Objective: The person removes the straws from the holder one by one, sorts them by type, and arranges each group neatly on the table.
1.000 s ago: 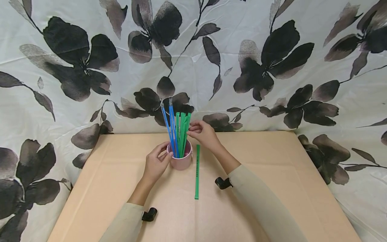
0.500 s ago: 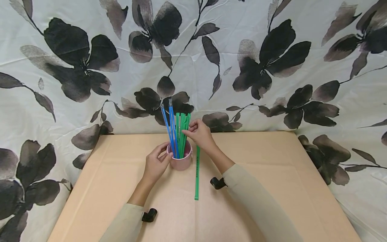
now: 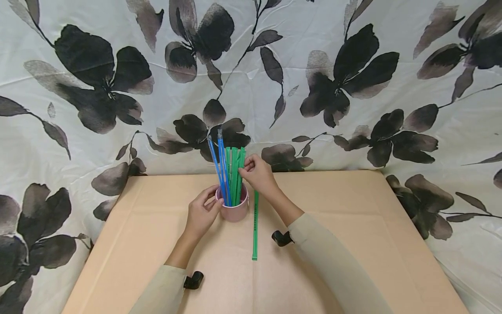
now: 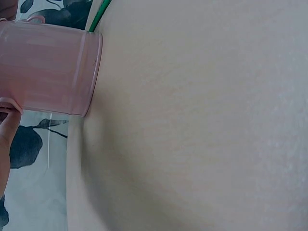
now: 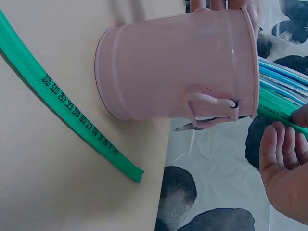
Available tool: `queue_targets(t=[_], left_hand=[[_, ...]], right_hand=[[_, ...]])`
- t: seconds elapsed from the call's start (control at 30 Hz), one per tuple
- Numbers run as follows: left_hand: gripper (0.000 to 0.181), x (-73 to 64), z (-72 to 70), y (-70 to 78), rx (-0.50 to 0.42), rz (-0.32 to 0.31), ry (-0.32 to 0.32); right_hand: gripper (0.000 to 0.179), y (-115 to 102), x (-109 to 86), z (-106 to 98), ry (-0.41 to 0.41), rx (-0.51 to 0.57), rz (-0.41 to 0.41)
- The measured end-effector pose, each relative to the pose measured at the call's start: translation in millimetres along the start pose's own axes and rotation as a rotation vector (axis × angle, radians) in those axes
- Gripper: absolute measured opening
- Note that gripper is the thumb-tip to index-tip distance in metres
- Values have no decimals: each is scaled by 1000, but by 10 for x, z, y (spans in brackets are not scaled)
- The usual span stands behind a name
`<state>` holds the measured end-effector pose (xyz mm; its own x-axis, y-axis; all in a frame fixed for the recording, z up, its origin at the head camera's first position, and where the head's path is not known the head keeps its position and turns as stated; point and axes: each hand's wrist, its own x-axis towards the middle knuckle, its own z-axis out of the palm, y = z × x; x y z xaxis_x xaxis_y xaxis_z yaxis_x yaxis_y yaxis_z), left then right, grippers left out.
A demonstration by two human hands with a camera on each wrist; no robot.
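Observation:
A pink metal-look cup (image 3: 235,213) with small loop handles stands upright on the table, holding several green wrapped straws (image 3: 234,176) and a few slim blue sticks with clear tips (image 3: 221,163). My left hand (image 3: 201,213) grips the cup's left side near the rim; its thumb (image 4: 5,149) shows at a handle in the left wrist view. At the right of the bundle, my right hand (image 3: 260,176) pinches a green wrapped straw between thumb and fingers, just above the rim. One more green wrapped straw (image 5: 72,108), printed with black characters, lies on the table right of the cup.
The tan table (image 3: 337,244) ends just behind the cup. Beyond it hangs a white cloth (image 3: 251,87) with dark flowers. Black wrist cameras (image 3: 281,238) sit at both sleeves.
My right hand has moved slightly left, in against the green straws, and they stand a little straighter. The left hand keeps its hold on the cup, and the loose straw lies where it was.

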<state>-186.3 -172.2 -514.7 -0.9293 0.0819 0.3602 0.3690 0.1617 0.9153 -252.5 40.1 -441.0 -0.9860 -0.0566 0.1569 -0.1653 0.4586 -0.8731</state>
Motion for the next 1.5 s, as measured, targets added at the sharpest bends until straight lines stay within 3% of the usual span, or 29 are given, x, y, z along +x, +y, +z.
queue_targets(t=[0.47,0.7,0.9,1.27,1.5], left_hand=[[44,-3,15,-2,5,17,7],[43,-33,13,337,-13,-13,-12],[44,-46,2,342,-9,-17,-21],[43,-32,7,348,-26,-32,-22],[43,-27,18,351,-30,-36,-23]], right_hand=[[14,-196,-29,-302,18,132,-78],[21,-258,-28,-505,-13,261,-118],[26,-268,-23,-719,-17,367,-180],[26,-227,-17,-990,68,397,-221],[30,-99,-37,-1128,96,369,-195]])
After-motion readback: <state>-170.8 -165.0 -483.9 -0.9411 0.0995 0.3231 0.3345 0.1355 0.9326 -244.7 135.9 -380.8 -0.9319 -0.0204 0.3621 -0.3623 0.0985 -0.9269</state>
